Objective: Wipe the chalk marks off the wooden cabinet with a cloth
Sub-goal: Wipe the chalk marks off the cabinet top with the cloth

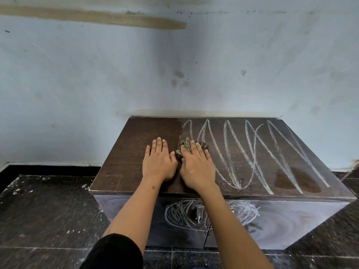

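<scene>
While the cloth (191,147) lay bunched on the top of the wooden cabinet (124,167), just left of the middle, the right hand (196,167) pressed flat on it with fingers extended, so only its frayed edges showed past the fingertips. The left hand (158,162) lay spread, palm down, on the bare wood just beside it, thumbs almost touching, holding nothing. To the left of the cloth the top looked clean and dark; to the right the chalk marks (252,152) ran in long white loops across to the far edge, so most of the top seemed not yet wiped. More chalk scribbles (184,214) covered the front face below, partly hidden by the forearms. A wet-looking patch (297,179) sat near the front right. The likely trouble was smearing: a small, wadded cloth loaded with dust could drag a grey film over the cleaned part, and chalk meeting that damp patch could turn pasty. Loosened dust could also fall onto the dark floor (48,210), already speckled white, beneath the pale wall (97,74).
</scene>
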`<state>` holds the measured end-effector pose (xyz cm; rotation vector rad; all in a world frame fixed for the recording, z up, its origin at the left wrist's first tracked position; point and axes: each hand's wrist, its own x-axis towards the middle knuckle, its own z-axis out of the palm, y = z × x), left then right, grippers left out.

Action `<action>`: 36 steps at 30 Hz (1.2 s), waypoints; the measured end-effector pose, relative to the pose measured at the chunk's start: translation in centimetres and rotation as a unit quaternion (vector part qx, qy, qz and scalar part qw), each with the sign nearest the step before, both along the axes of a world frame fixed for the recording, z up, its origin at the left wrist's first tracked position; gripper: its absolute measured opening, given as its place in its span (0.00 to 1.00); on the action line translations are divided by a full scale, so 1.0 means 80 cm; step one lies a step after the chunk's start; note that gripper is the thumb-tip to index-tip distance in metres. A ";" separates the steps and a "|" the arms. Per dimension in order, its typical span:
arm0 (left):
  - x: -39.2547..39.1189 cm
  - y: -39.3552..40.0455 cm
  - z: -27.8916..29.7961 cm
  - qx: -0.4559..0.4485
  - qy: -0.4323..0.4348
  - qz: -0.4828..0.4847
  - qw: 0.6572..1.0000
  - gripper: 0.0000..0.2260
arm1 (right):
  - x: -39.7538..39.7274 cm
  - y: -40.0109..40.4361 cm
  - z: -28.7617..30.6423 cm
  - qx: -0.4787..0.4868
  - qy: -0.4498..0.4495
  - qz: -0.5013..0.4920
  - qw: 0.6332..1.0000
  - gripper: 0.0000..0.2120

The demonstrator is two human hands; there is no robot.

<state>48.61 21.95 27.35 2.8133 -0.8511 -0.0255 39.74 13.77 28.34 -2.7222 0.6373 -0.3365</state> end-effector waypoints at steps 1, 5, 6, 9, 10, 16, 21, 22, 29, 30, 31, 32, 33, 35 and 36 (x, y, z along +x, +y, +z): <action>0.000 0.001 0.000 -0.001 0.001 0.000 1.000 0.25 | 0.011 -0.003 0.000 -0.002 0.001 -0.008 1.000 0.24; 0.000 0.001 0.000 -0.008 -0.001 -0.001 1.000 0.25 | 0.003 0.007 -0.005 -0.010 -0.013 -0.028 0.999 0.24; 0.000 0.001 -0.001 -0.011 -0.002 0.000 1.000 0.25 | -0.010 0.013 -0.007 -0.013 -0.022 -0.029 0.999 0.24; 0.000 0.000 -0.003 -0.015 -0.005 0.004 1.000 0.26 | -0.049 0.035 -0.013 -0.023 -0.032 -0.029 0.999 0.25; 0.000 0.000 -0.003 -0.015 -0.006 0.004 1.000 0.26 | -0.054 0.037 -0.014 -0.030 -0.028 -0.029 0.999 0.25; 0.001 0.002 0.001 -0.015 0.002 -0.004 1.000 0.25 | 0.017 0.002 -0.001 -0.001 -0.008 -0.020 1.000 0.24; 0.000 0.002 0.001 -0.012 0.001 -0.002 1.000 0.25 | 0.005 0.005 -0.006 -0.008 -0.029 -0.029 0.999 0.24; -0.001 0.001 0.001 -0.014 0.000 -0.002 1.000 0.25 | -0.010 0.011 -0.009 -0.013 -0.038 -0.029 0.999 0.24; 0.000 0.001 0.000 -0.020 -0.002 0.001 1.000 0.25 | -0.015 0.010 -0.005 -0.024 -0.060 -0.045 0.997 0.23; 0.000 0.001 0.000 -0.019 -0.003 0.000 1.000 0.25 | -0.001 0.003 -0.002 -0.022 -0.054 -0.044 0.997 0.23; 0.001 0.001 0.000 -0.017 -0.006 0.000 1.000 0.25 | 0.012 -0.003 0.000 -0.017 -0.042 -0.040 0.998 0.23; 0.001 0.002 0.000 -0.015 -0.009 0.001 1.000 0.25 | 0.022 -0.007 0.001 -0.013 -0.028 -0.037 0.999 0.23; 0.000 0.001 0.001 -0.013 -0.010 0.001 1.000 0.25 | 0.027 -0.010 0.001 -0.012 -0.017 -0.035 0.999 0.23; 0.000 0.001 0.001 -0.013 -0.008 0.004 1.000 0.25 | 0.020 -0.007 -0.001 -0.009 -0.015 -0.031 0.999 0.23; -0.001 0.001 0.000 -0.014 -0.006 0.004 1.000 0.25 | 0.009 -0.002 -0.003 -0.010 -0.021 -0.030 0.999 0.23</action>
